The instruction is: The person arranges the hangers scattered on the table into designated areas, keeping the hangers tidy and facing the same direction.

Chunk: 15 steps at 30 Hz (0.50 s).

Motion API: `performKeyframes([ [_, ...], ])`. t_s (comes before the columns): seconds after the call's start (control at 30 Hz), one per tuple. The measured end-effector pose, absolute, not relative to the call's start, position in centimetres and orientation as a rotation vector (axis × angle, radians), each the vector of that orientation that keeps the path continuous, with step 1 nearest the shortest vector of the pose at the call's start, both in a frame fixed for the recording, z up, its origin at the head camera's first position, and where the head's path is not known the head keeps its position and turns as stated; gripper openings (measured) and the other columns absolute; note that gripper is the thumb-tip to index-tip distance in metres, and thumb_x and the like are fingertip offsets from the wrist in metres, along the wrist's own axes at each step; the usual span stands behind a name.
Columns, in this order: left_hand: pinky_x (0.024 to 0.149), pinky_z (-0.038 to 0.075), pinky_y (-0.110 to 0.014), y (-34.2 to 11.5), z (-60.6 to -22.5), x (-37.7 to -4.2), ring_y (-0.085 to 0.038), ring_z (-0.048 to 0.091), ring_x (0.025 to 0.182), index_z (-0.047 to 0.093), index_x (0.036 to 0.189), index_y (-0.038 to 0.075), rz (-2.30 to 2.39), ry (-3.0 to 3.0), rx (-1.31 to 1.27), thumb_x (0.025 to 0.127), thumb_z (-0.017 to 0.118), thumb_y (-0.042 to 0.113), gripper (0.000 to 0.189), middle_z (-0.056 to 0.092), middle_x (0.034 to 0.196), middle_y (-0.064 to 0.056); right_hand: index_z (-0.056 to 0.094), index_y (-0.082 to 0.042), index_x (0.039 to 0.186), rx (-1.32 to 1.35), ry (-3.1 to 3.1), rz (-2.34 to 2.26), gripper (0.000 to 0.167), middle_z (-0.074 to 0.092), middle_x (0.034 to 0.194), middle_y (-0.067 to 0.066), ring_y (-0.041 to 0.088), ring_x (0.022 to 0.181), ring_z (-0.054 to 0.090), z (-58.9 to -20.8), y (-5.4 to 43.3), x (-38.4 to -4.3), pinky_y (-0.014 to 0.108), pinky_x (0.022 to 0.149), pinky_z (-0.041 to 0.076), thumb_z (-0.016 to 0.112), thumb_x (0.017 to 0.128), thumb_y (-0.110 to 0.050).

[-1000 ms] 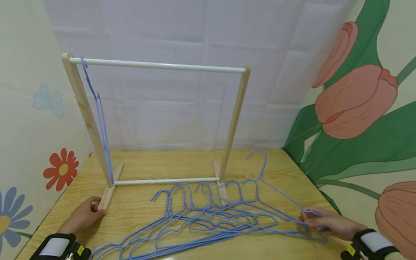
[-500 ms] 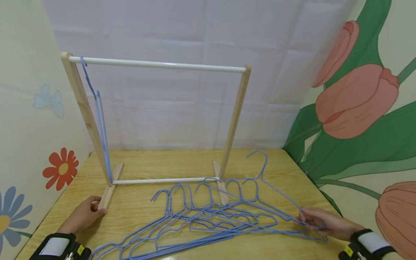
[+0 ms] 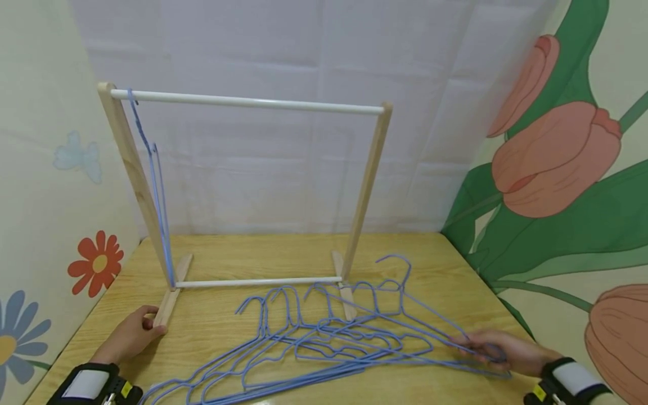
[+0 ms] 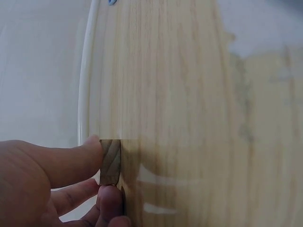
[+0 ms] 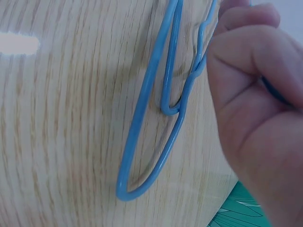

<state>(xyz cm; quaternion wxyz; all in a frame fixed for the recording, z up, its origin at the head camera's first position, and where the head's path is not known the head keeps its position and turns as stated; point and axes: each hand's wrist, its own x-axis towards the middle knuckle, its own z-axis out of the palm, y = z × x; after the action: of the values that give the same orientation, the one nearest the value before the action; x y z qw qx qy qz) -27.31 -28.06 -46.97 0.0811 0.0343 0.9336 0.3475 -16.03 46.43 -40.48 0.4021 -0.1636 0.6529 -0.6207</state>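
My left hand pinches the front end of the left wooden foot of a small clothes rack. In the left wrist view, thumb and fingertips press the two sides of that foot's square end. At the right, my right hand grips one shoulder end of a blue wire hanger, whose hook points up and left above the pile. A bit of blue wire shows inside the curled fingers in the right wrist view. Several more blue hangers lie overlapping on the table, just left of this hand.
One blue hanger hangs at the left end of the rack's white top rail. A white lower bar joins the rack's feet. White cloth stands behind the wooden table, with flowered panels on both sides.
My right hand has shifted a little left, and its hanger's hook has dropped lower and turned slightly. The left hand and the rack stay in place.
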Motion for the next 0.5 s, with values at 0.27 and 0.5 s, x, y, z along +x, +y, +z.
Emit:
performKeyframes([
  [0.27,0.072,0.046,-0.037,-28.09,-47.05,-27.48,-0.027,0.056,0.086,0.038,0.131,-0.022,1.012,2.768,0.042,0.097,0.070,0.021,0.063,0.058,0.095,-0.019,0.050,0.003,0.147,-0.418,1.659,-1.575,0.055,0.058,0.118,0.001,0.020,0.059,0.017,-40.62,46.10,-16.07,0.042,0.050,0.008,0.012,0.112,-0.018],
  [0.5,0.072,0.044,-0.036,-28.04,-47.08,-27.67,-0.027,0.054,0.086,0.038,0.131,-0.022,0.995,2.771,0.038,0.097,0.070,0.021,0.063,0.056,0.094,-0.018,0.050,0.004,0.146,-0.385,1.698,-1.573,0.056,0.055,0.106,0.001,0.017,0.062,0.021,-40.35,45.58,-15.73,0.040,0.052,0.009,0.012,0.112,-0.020],
])
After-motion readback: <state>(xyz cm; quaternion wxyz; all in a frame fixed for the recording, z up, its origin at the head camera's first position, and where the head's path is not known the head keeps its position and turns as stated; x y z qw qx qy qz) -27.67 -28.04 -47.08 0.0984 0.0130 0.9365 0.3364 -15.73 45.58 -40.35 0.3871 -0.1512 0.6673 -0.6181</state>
